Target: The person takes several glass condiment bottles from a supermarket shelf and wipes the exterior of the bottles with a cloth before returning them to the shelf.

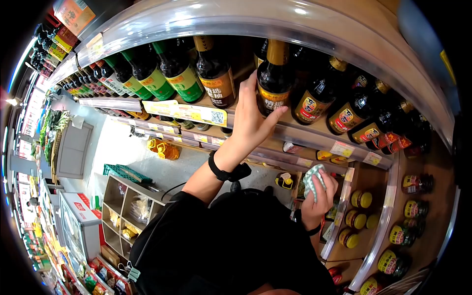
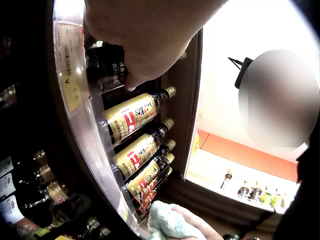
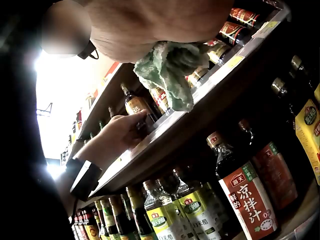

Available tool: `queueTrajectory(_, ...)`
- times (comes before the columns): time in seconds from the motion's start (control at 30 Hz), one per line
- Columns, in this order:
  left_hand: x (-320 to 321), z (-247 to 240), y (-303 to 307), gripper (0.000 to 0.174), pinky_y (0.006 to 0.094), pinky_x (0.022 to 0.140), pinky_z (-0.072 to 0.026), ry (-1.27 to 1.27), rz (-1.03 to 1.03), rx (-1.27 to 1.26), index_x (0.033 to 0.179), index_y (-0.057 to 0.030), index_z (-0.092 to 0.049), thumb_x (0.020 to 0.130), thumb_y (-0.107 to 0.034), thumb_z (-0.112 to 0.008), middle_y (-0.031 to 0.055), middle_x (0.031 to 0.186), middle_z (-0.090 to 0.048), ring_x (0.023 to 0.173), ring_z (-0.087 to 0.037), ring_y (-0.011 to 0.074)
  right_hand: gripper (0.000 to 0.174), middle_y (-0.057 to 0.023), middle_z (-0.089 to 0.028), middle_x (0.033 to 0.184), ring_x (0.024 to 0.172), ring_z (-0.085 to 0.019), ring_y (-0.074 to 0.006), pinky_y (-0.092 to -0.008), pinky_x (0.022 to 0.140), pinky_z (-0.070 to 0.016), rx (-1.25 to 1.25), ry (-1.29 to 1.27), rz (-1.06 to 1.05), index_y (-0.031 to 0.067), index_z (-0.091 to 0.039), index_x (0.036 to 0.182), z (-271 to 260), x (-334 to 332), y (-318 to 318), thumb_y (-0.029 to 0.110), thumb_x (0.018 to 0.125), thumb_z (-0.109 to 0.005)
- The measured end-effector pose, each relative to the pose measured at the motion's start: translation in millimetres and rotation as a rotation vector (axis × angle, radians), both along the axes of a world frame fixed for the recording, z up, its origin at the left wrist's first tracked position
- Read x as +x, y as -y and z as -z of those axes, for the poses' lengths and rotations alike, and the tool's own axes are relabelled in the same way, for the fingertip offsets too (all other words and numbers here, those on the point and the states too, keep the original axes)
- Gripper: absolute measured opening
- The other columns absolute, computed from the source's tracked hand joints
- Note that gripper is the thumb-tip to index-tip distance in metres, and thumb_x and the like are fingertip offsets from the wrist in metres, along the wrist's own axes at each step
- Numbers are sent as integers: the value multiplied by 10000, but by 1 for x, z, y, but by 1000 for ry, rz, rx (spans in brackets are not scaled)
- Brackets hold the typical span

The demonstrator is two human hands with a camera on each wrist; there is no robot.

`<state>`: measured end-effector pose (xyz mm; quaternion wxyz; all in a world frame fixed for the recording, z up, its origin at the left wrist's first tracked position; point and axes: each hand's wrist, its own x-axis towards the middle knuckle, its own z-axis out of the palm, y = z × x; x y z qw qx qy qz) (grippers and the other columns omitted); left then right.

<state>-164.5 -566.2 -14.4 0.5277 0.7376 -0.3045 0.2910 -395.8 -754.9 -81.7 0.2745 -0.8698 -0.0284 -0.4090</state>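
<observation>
My left hand (image 1: 249,118) grips a dark soy sauce bottle (image 1: 274,81) low on its body, at the front of the shelf. The thumb lies across the bottle's label, and the other fingers go round its side, partly hidden. This bottle has a gold neck and stands upright among others. In my right hand (image 1: 322,194) is a crumpled pale green and white cloth (image 1: 311,181), held near the shelf's front. The right wrist view shows the cloth (image 3: 167,75) hanging close to the shelf edge, with the left hand (image 3: 117,132) at the bottle beyond it.
Green-labelled bottles (image 1: 181,78) line the shelf to the left, and gold-labelled dark bottles (image 1: 314,98) stand to the right. A clear price rail (image 1: 295,135) runs along the shelf front. Small jars (image 1: 361,199) sit on shelves at the right. Vinegar bottles (image 3: 162,212) fill a lower shelf.
</observation>
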Motion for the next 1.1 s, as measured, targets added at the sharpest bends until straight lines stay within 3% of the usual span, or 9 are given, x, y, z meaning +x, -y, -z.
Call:
queueTrajectory(0.13,-8,-6,-8,870,420,1105,-537,61,-2,108,1559,36,-401,883,-76,-937,202,1455,-507,1353,-611,339,330,-236,-723,1355,1205,-667,-454,-551,1057,-539,-13,-22,-31,-44,-770,1233,-2,3,-1,-15,956,-592)
queueTrajectory(0.3,-12,48,-13,920,501,1135,-472,-226,158,-133,1583,50,-397,826,-38,-913,273,1476,-520,1342,-533,463,318,-234,-719,1357,1203,-665,-457,-548,1052,-542,-13,-17,-61,-40,-766,1229,-6,10,-5,-28,960,-597)
queueTrajectory(0.37,-9,64,-22,744,410,1078,-520,-12,70,135,1491,17,-456,892,-8,-897,202,1417,-546,1356,-583,305,311,-232,-719,1350,1199,-664,-456,-546,1050,-543,5,-23,-88,-43,-766,1217,-8,12,-9,-50,951,-604)
queueTrajectory(0.5,-21,30,-29,951,498,1212,-421,164,12,12,1566,2,-382,812,-140,-945,203,1546,-481,1403,-552,361,318,-233,-722,1336,1192,-669,-452,-542,1049,-544,-2,-45,-90,-48,-764,1214,-9,12,-12,-69,940,-604)
queueTrajectory(0.67,-55,-15,-72,1067,476,1107,-534,-271,665,-199,1576,5,-432,790,-485,-962,202,1439,-573,1337,-609,328,317,-219,-748,1295,1147,-693,-423,-483,989,-575,12,8,-89,-28,-798,1146,-22,18,-21,-103,886,-632)
queueTrajectory(0.77,-83,-14,-95,1068,504,1170,-518,-708,1089,-523,1631,22,-384,840,-402,-962,242,1560,-552,1404,-610,342,338,-248,-755,1259,1110,-699,-436,-498,983,-573,100,64,-154,-37,-792,1130,-34,25,-35,-100,841,-627)
queueTrajectory(0.83,-101,-6,-109,1119,508,1104,-578,-892,996,-695,1636,7,-361,815,-460,-961,231,1466,-626,1296,-691,348,349,-264,-758,1236,1067,-702,-435,-505,969,-571,143,82,-200,-35,-789,1121,-42,30,-45,-96,817,-630)
queueTrajectory(0.9,-110,-6,-123,1114,466,781,-683,-1001,834,-729,1544,28,-434,759,-569,-951,238,1281,-626,1053,-734,342,375,-256,-757,1252,1053,-700,-420,-493,956,-571,124,139,-306,-24,-788,1132,-55,37,-54,-95,802,-625)
queueTrajectory(1.1,-132,17,-187,1021,482,778,-679,-993,765,-828,1511,53,-477,767,-479,-930,233,1243,-651,1030,-736,356,446,-286,-713,1349,1158,-682,-403,-494,1031,-553,32,120,-604,-17,-766,1233,-109,78,-98,-31,826,-583)
